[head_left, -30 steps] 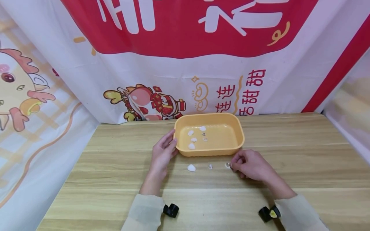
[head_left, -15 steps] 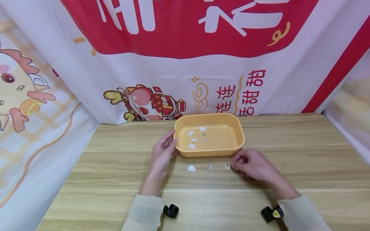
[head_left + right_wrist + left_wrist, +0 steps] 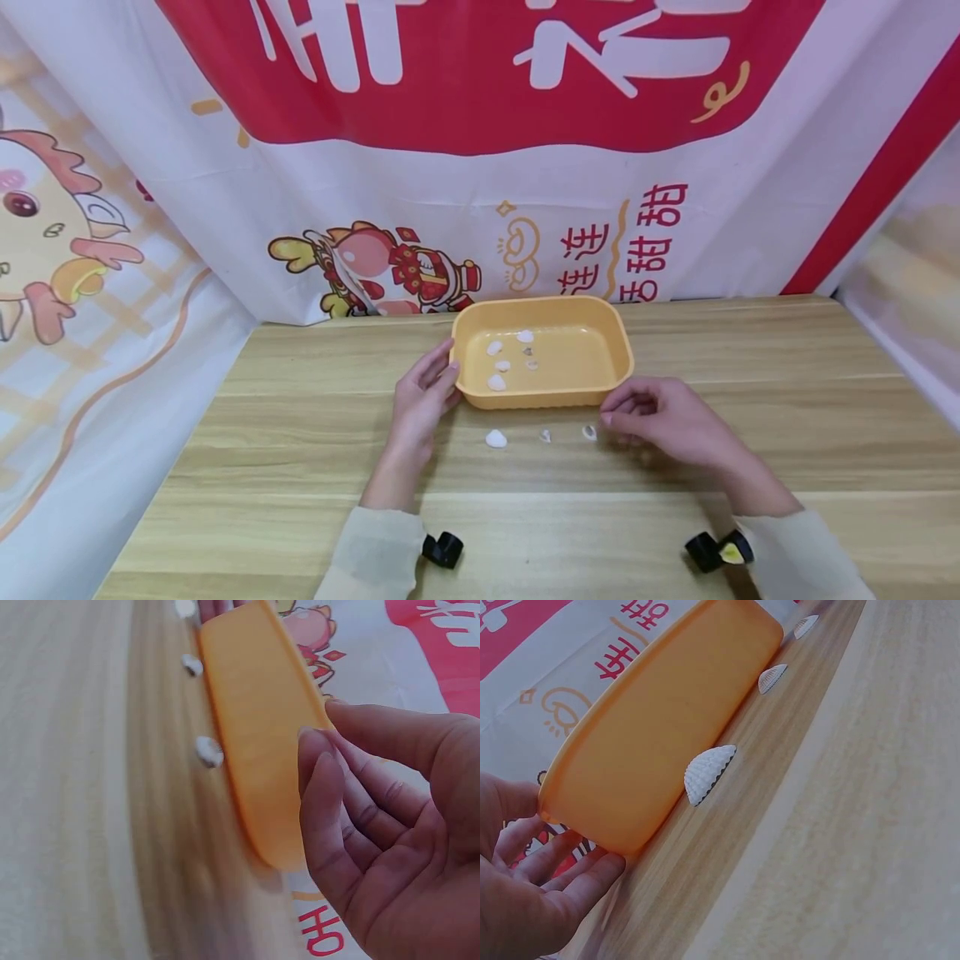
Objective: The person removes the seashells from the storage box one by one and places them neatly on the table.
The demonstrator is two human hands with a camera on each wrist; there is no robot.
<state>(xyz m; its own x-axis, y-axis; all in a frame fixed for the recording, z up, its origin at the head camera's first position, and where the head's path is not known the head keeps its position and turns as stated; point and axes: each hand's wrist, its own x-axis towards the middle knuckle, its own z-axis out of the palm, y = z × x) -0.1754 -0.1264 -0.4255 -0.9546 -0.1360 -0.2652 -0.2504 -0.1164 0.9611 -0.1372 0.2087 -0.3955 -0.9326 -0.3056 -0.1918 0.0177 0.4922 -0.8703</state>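
Note:
A yellow-orange plastic tray [image 3: 543,400] stands at the back of the table. My left hand [image 3: 422,404] touches its left end, thumb at the rim and fingers against the outside wall in the left wrist view. In front of the tray lie a white ribbed shell [image 3: 496,438], a small shell [image 3: 545,436] and a hollow-looking shell [image 3: 589,432]. My right hand [image 3: 671,417] is just right of the hollow-looking shell, apart from it. Its fingers are loosely bent, and nothing shows between thumb and fingertips in the right wrist view.
Several small shells, among them a white shell [image 3: 497,382] and a dark one [image 3: 527,352], lie in the left half of the tray. A printed white and red cloth [image 3: 465,179] hangs behind the wooden table [image 3: 300,467].
My right hand has lifted slightly and drawn to the right, away from the hollow-looking shell, which stays on the table. The left hand and tray have not moved.

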